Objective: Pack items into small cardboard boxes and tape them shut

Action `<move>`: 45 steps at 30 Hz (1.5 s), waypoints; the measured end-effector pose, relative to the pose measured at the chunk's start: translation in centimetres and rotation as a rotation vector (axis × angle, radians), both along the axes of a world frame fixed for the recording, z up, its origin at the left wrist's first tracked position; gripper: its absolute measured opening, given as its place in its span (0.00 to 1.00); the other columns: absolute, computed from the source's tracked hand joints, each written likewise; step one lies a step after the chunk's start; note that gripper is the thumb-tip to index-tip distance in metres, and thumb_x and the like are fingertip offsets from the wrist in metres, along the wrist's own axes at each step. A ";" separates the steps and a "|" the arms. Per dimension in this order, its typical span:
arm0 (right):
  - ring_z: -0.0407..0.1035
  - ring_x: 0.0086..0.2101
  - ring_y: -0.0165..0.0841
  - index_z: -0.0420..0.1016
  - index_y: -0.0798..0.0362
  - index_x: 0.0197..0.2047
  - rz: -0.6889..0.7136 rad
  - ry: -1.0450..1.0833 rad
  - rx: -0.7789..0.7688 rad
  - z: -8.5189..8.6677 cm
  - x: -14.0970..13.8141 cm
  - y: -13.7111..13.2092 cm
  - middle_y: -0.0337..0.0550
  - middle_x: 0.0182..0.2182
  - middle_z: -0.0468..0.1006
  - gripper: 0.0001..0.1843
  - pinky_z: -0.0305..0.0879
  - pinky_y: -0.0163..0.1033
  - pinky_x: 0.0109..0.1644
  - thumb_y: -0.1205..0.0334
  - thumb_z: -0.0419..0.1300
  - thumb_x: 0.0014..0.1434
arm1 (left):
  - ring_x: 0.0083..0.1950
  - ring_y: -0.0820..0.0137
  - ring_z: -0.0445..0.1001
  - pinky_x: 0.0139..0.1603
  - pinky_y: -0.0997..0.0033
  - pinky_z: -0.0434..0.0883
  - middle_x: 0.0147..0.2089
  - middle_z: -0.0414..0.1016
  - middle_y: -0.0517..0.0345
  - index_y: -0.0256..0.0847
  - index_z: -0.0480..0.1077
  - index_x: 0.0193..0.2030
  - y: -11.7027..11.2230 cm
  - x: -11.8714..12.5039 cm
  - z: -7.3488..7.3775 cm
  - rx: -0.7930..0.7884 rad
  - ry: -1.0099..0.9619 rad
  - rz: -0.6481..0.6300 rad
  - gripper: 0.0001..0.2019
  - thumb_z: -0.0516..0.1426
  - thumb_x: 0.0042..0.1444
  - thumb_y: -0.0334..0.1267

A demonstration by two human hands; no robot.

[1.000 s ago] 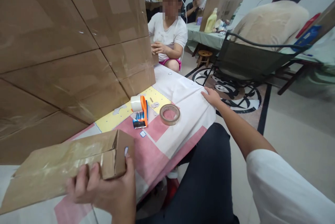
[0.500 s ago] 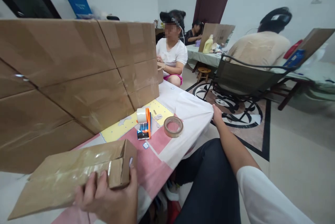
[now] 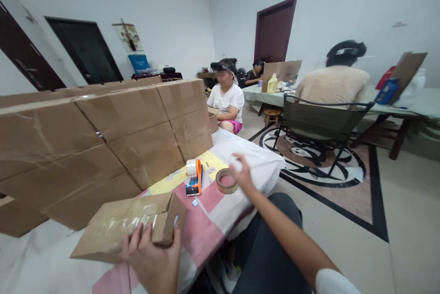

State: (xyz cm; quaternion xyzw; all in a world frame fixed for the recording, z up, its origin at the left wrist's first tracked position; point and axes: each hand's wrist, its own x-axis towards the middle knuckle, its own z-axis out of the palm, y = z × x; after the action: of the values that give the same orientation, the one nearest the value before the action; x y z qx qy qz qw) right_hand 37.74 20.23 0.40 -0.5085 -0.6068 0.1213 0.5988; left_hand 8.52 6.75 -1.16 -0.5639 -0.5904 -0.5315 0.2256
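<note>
My left hand (image 3: 149, 250) is closed on the near end of a taped cardboard box (image 3: 120, 220), fingers on top and thumb against the end face. The box lies on the cloth-covered table (image 3: 220, 234). My right hand (image 3: 242, 172), slightly blurred, hovers over the table at the right side of a roll of brown tape (image 3: 226, 181). Its fingers are apart, and whether they touch the roll I cannot tell. Left of the roll sits an orange tape dispenser (image 3: 198, 177) with a roll of clear tape.
Stacked cardboard boxes (image 3: 144, 147) form a wall along the table's far left side. Beyond it a person in a white shirt (image 3: 228, 97) sits with a box. Another person (image 3: 330, 78) sits in a folding chair (image 3: 323, 119) at a second table, with a third person farther back.
My right hand has let go of the tablecloth's corner and moved left to beside the brown tape roll. My left hand stays on the box. The view has tilted up.
</note>
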 end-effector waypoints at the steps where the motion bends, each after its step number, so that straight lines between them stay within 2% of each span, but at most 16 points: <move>1: 0.67 0.56 0.44 0.65 0.51 0.61 0.208 -0.026 -0.034 -0.5 -3.2 -1.0 0.53 0.55 0.72 0.27 0.63 0.51 0.62 0.54 0.58 0.60 | 0.65 0.39 0.63 0.66 0.30 0.59 0.54 0.71 0.39 0.40 0.67 0.51 -0.1 0.0 0.1 0.001 0.004 0.014 0.29 0.69 0.43 0.44; 3: 0.61 0.63 0.46 0.58 0.47 0.68 0.567 -0.118 -0.106 -1.6 -8.4 -2.7 0.53 0.63 0.66 0.40 0.58 0.52 0.67 0.51 0.66 0.55 | 0.64 0.39 0.66 0.66 0.31 0.60 0.53 0.72 0.39 0.40 0.68 0.49 -0.2 -0.1 0.0 0.007 0.019 0.025 0.28 0.69 0.43 0.45; 4: 0.57 0.66 0.48 0.53 0.46 0.71 0.673 -0.154 -0.152 -2.0 -10.3 -3.2 0.55 0.66 0.62 0.46 0.56 0.54 0.68 0.50 0.68 0.54 | 0.62 0.39 0.68 0.65 0.31 0.60 0.52 0.72 0.40 0.40 0.68 0.49 -0.3 -0.3 -0.2 0.017 0.035 0.023 0.28 0.70 0.42 0.45; 5: 0.56 0.66 0.50 0.50 0.46 0.72 0.733 -0.172 -0.198 -2.3 -11.6 -3.5 0.56 0.67 0.61 0.51 0.56 0.56 0.68 0.48 0.70 0.52 | 0.60 0.40 0.70 0.65 0.32 0.61 0.51 0.72 0.40 0.40 0.67 0.49 -0.4 -0.5 -0.4 0.030 0.057 0.020 0.28 0.70 0.41 0.44; 7: 0.60 0.64 0.52 0.46 0.47 0.74 0.785 -0.181 -0.267 -2.7 -13.1 -3.6 0.58 0.65 0.64 0.57 0.58 0.58 0.66 0.45 0.72 0.49 | 0.56 0.41 0.72 0.64 0.32 0.63 0.49 0.73 0.42 0.40 0.67 0.50 -0.4 -1.0 -0.8 0.054 0.100 0.018 0.31 0.71 0.39 0.43; 9: 0.67 0.58 0.49 0.49 0.47 0.73 0.825 -0.170 -0.268 -2.8 -13.5 -3.5 0.55 0.60 0.71 0.55 0.61 0.56 0.63 0.44 0.71 0.50 | 0.55 0.42 0.72 0.63 0.32 0.64 0.49 0.72 0.43 0.40 0.66 0.51 -0.2 -1.4 -1.1 0.081 0.129 0.021 0.34 0.72 0.37 0.43; 12: 0.70 0.55 0.45 0.59 0.45 0.68 0.906 -0.195 -0.178 -2.6 -13.6 -3.6 0.49 0.58 0.74 0.40 0.65 0.50 0.60 0.48 0.67 0.56 | 0.56 0.45 0.71 0.63 0.32 0.63 0.50 0.70 0.45 0.41 0.63 0.55 -0.2 -1.5 -0.9 0.087 0.158 0.007 0.38 0.72 0.38 0.44; 14: 0.69 0.55 0.44 0.62 0.46 0.66 0.917 -0.220 -0.148 -2.6 -13.7 -4.0 0.49 0.59 0.72 0.35 0.66 0.49 0.60 0.50 0.65 0.59 | 0.60 0.46 0.68 0.65 0.32 0.61 0.53 0.68 0.44 0.40 0.60 0.58 -0.4 -1.4 -0.5 0.054 0.171 -0.014 0.40 0.72 0.40 0.44; 18: 0.67 0.56 0.47 0.62 0.51 0.65 0.896 -0.240 -0.191 -3.0 -13.5 -4.4 0.54 0.58 0.72 0.39 0.64 0.50 0.60 0.45 0.66 0.56 | 0.69 0.46 0.58 0.67 0.36 0.59 0.59 0.63 0.41 0.41 0.57 0.60 -0.9 -1.5 0.2 -0.072 0.134 -0.082 0.39 0.70 0.44 0.42; 21: 0.69 0.53 0.46 0.62 0.52 0.64 0.899 -0.233 -0.216 -3.2 -13.4 -4.3 0.54 0.55 0.73 0.39 0.66 0.50 0.57 0.44 0.66 0.56 | 0.72 0.46 0.53 0.69 0.36 0.57 0.61 0.61 0.42 0.43 0.56 0.60 -1.1 -1.8 0.4 -0.158 0.100 -0.123 0.37 0.69 0.46 0.42; 27: 0.71 0.41 0.40 0.67 0.52 0.53 0.854 -0.249 -0.202 -2.9 -13.8 -4.1 0.47 0.44 0.75 0.27 0.69 0.45 0.46 0.45 0.65 0.57 | 0.72 0.47 0.53 0.69 0.35 0.54 0.62 0.59 0.44 0.45 0.53 0.60 -1.3 -2.1 0.3 -0.213 0.082 -0.116 0.37 0.68 0.47 0.43; 33: 0.70 0.42 0.42 0.61 0.51 0.51 0.812 -0.331 -0.270 -3.1 -14.4 -4.4 0.48 0.45 0.74 0.24 0.68 0.45 0.44 0.46 0.62 0.60 | 0.72 0.47 0.52 0.70 0.33 0.52 0.61 0.58 0.44 0.45 0.52 0.59 -1.1 -1.8 0.1 -0.206 0.070 -0.108 0.37 0.67 0.47 0.42; 36: 0.69 0.40 0.42 0.61 0.51 0.48 0.762 -0.368 -0.287 -3.4 -14.5 -4.5 0.48 0.42 0.73 0.21 0.67 0.46 0.41 0.45 0.59 0.62 | 0.72 0.47 0.53 0.70 0.33 0.51 0.61 0.58 0.43 0.44 0.52 0.58 -1.0 -1.5 0.2 -0.206 0.064 -0.095 0.35 0.66 0.47 0.41; 39: 0.68 0.38 0.41 0.61 0.50 0.45 0.771 -0.362 -0.300 -3.4 -14.5 -4.6 0.46 0.39 0.72 0.20 0.67 0.46 0.41 0.44 0.59 0.62 | 0.71 0.48 0.55 0.70 0.33 0.51 0.61 0.58 0.43 0.44 0.52 0.59 -1.1 -1.5 0.3 -0.196 0.079 -0.112 0.35 0.65 0.48 0.41; 42: 0.70 0.40 0.41 0.62 0.51 0.47 0.796 -0.321 -0.328 -3.4 -14.4 -4.6 0.46 0.41 0.73 0.23 0.69 0.47 0.44 0.44 0.62 0.60 | 0.71 0.47 0.54 0.69 0.33 0.53 0.60 0.59 0.43 0.44 0.54 0.59 -1.2 -1.7 0.6 -0.191 0.100 -0.127 0.35 0.66 0.48 0.41; 45: 0.71 0.50 0.44 0.59 0.52 0.59 0.862 -0.197 -0.345 -3.2 -14.3 -4.9 0.53 0.52 0.73 0.31 0.69 0.50 0.52 0.47 0.64 0.60 | 0.70 0.48 0.56 0.69 0.33 0.53 0.60 0.60 0.44 0.44 0.55 0.58 -1.0 -2.0 0.6 -0.178 0.117 -0.119 0.35 0.68 0.47 0.43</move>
State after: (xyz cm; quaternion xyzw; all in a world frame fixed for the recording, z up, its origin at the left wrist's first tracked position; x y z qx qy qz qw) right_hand 23.40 15.34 -2.81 -0.3117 -0.7874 0.4089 0.3400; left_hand 6.54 5.72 -0.56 -0.6456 -0.5867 -0.4557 0.1769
